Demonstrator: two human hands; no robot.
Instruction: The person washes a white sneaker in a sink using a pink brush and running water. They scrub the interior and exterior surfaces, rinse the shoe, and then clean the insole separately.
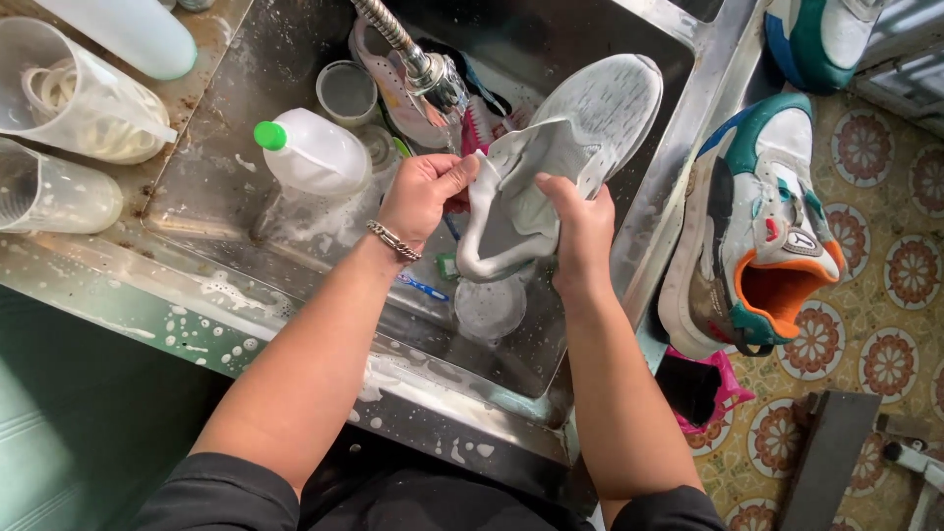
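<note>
From the head view we see a white shoe (pixel 551 167) held over a steel sink (pixel 246 69), sole up and toe pointing away, just below the tap head (pixel 433 79). Our left hand (pixel 423 197) has its fingers (pixel 457 175) curled shut on the shoe's heel edge, thumb on top, with a chain bracelet at the wrist. Our right hand (pixel 580 231) is closed round the shoe's side near the collar, its fingers wrapped under and mostly hidden behind the upper, so we cannot tell how far they reach inside.

We judge the shoe to be light but wet and soapy, so likely slippery. The upper looks soft and folds under the grip, while the sole looks stiffer. The firm places to hold would be the heel and the sole edge; the cloth part would give way under pressure. It does not look fragile.

The shoe sits between the two hands, its heel end pinched between them and its toe end free, hanging clear of the sink floor.

Around it, a white bottle (pixel 315 152) with a green cap lies in the sink to the left, near a small cup (pixel 346 93). A blue toothbrush (pixel 423 287) lies below the left wrist. Another shoe (pixel 393 79) rests behind the tap. Clear jugs (pixel 79 98) stand on the wet bench (pixel 147 295) at the left. To the right, a white, teal and orange sneaker (pixel 757 226) leans at the sink's edge above the tiled floor (pixel 885 295).
</note>
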